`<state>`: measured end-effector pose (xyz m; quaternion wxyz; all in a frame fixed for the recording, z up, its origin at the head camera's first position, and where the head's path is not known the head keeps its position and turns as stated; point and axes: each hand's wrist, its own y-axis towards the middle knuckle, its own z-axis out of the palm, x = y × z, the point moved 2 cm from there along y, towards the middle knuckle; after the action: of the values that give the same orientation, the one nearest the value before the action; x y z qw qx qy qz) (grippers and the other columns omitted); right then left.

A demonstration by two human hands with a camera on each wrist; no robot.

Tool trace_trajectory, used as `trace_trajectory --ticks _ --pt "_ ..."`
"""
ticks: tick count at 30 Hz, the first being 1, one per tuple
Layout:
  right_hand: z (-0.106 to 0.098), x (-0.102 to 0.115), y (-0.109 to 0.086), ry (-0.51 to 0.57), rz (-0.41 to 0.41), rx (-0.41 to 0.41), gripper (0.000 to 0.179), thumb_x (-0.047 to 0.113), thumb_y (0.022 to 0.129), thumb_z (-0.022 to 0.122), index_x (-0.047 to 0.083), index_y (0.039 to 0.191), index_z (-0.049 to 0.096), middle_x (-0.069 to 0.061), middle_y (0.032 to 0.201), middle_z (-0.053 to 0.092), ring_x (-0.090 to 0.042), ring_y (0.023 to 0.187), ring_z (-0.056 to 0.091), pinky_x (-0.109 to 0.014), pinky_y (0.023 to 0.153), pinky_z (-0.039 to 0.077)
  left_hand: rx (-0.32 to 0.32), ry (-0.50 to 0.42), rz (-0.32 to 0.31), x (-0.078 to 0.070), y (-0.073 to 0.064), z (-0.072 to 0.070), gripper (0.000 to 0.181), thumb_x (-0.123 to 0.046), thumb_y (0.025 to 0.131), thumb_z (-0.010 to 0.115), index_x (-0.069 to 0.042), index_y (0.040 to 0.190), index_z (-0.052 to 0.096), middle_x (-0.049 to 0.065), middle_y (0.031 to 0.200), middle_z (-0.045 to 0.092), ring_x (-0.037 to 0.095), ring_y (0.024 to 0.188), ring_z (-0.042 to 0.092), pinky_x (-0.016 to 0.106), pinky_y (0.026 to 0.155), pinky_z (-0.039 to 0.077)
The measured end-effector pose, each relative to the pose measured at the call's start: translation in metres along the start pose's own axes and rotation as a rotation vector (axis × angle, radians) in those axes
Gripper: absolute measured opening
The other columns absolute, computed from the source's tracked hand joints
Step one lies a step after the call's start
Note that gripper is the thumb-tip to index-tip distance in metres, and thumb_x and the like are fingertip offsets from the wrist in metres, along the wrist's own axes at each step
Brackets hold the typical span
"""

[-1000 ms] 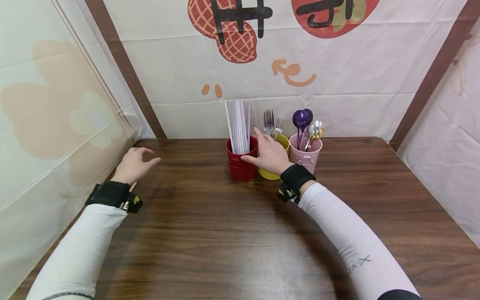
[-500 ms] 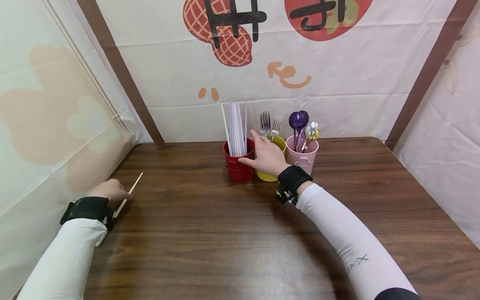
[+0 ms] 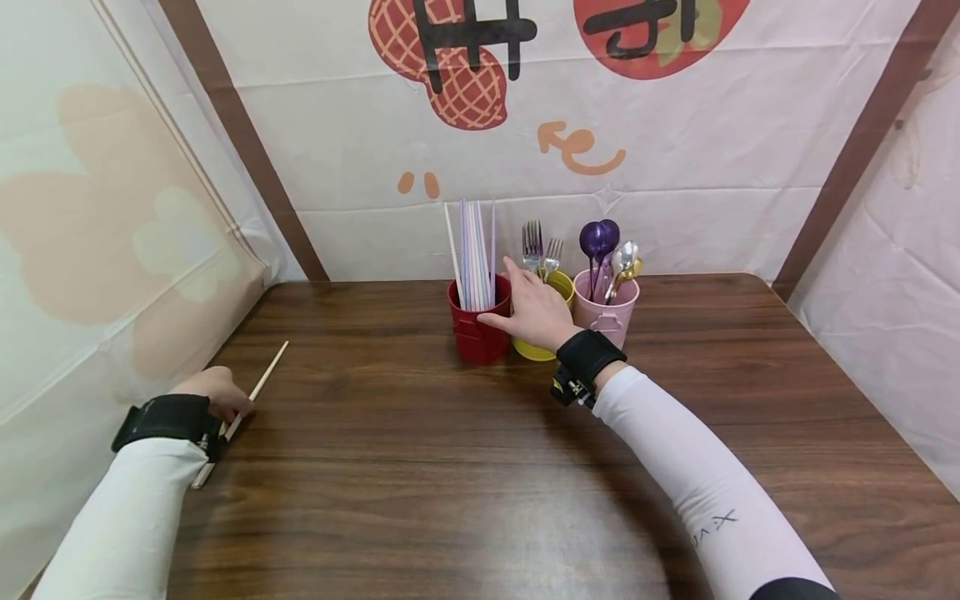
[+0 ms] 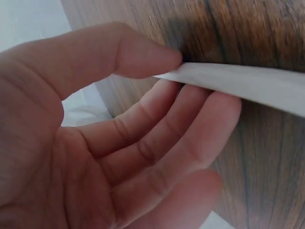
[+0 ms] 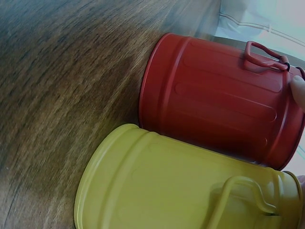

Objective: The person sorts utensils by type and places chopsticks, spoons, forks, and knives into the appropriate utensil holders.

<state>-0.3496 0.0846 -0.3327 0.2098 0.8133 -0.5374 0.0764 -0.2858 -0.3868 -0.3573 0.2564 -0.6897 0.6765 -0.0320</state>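
At the table's left side, my left hand pinches a slim cream-white stick lying at a slant. In the left wrist view, the thumb meets the stick from one side and the curled fingertips from the other. My right hand spreads over a red bucket and a yellow bucket. Its thumb touches the red rim, and its straight fingers reach across the yellow one. Striped straws stand in the red bucket, forks in the yellow. The right wrist view has both buckets side by side.
A pink bucket with purple, silver and gold spoons stands right of the yellow one. All stand near the back edge of the brown wooden table. A printed white curtain rises behind and along the left side.
My left hand has come down toward the near left and taken hold of the cream-white stick. The right hand has stayed over the red and yellow buckets.
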Motion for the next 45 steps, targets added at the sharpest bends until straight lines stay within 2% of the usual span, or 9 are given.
trace_trajectory --ticks 6,11,16,19,27,34,38,41,45 --pt "-0.001 0.001 -0.001 -0.001 -0.003 0.003 0.101 0.063 0.083 0.062 0.007 0.154 0.017 -0.013 0.148 0.042 -0.029 0.134 0.039 -0.047 0.098 0.045 -0.038 -0.108 -0.014 -0.001 0.006 0.002 0.022 -0.016 0.08 0.065 0.003 0.069 0.06 0.003 0.061 0.062 0.014 0.054 0.062 0.028 0.054 0.051" --pt "-0.002 0.001 -0.001 -0.006 -0.005 -0.002 0.102 0.063 0.083 0.062 0.006 0.154 0.016 -0.012 0.146 0.045 -0.029 0.134 0.039 -0.047 0.098 0.044 -0.118 -0.178 0.0 -0.021 0.009 -0.007 0.019 -0.015 0.084 0.064 0.0 0.074 0.058 0.003 0.06 0.056 0.014 0.051 0.057 0.032 0.05 0.052" --pt "-0.003 0.001 -0.001 -0.004 0.0 -0.001 0.102 0.063 0.083 0.062 0.007 0.154 0.016 -0.011 0.146 0.045 -0.028 0.135 0.038 -0.047 0.099 0.044 -0.216 -0.13 0.126 -0.055 0.008 -0.02 0.019 -0.017 0.088 0.061 0.002 0.084 0.058 0.001 0.06 0.055 0.014 0.052 0.053 0.03 0.048 0.046" --pt "-0.002 0.001 -0.002 -0.003 -0.002 0.0 0.102 0.063 0.083 0.063 0.007 0.154 0.016 -0.011 0.146 0.045 -0.028 0.134 0.038 -0.047 0.098 0.044 -0.306 -0.148 0.21 -0.077 0.007 -0.024 0.02 -0.015 0.09 0.06 0.004 0.093 0.058 0.003 0.068 0.061 0.016 0.058 0.06 0.033 0.051 0.051" --pt "0.001 0.001 -0.001 -0.017 -0.012 -0.016 0.102 0.064 0.083 0.063 0.006 0.154 0.018 -0.012 0.146 0.045 -0.028 0.133 0.04 -0.047 0.096 0.046 -0.515 -0.428 0.44 -0.136 -0.004 -0.03 0.02 -0.009 0.095 0.06 0.006 0.108 0.055 0.016 0.09 0.065 0.008 0.07 0.063 0.031 0.054 0.056" --pt "-0.001 0.002 -0.001 -0.03 -0.012 -0.025 0.102 0.064 0.083 0.063 0.005 0.153 0.018 -0.008 0.144 0.048 -0.026 0.134 0.039 -0.045 0.097 0.045 -0.654 -0.697 0.635 -0.184 -0.012 -0.039 0.022 -0.005 0.094 0.063 0.005 0.111 0.054 -0.002 0.09 0.065 0.002 0.075 0.062 0.025 0.053 0.054" --pt "-0.002 0.001 -0.001 -0.025 -0.01 -0.022 0.103 0.064 0.083 0.063 0.006 0.154 0.017 -0.007 0.144 0.049 -0.026 0.134 0.039 -0.045 0.097 0.046 -0.693 -0.847 0.712 -0.207 -0.015 -0.043 0.02 -0.006 0.092 0.065 0.0 0.109 0.057 0.004 0.092 0.067 0.009 0.077 0.065 0.024 0.053 0.054" --pt "-0.001 0.0 -0.001 -0.023 -0.012 -0.017 0.102 0.065 0.083 0.062 0.006 0.154 0.017 -0.009 0.145 0.047 -0.027 0.134 0.039 -0.045 0.096 0.046 -0.733 -0.914 0.756 -0.224 -0.017 -0.045 0.02 -0.007 0.091 0.067 -0.001 0.108 0.058 0.009 0.093 0.067 0.014 0.078 0.066 0.023 0.053 0.054" --pt "0.001 -0.001 -0.001 -0.022 -0.015 -0.016 0.101 0.064 0.083 0.062 0.006 0.154 0.018 -0.01 0.145 0.047 -0.027 0.134 0.039 -0.045 0.096 0.046 -0.798 -0.934 0.82 -0.245 -0.015 -0.047 0.019 -0.007 0.092 0.066 -0.003 0.109 0.057 0.008 0.095 0.066 0.017 0.079 0.066 0.022 0.053 0.053"
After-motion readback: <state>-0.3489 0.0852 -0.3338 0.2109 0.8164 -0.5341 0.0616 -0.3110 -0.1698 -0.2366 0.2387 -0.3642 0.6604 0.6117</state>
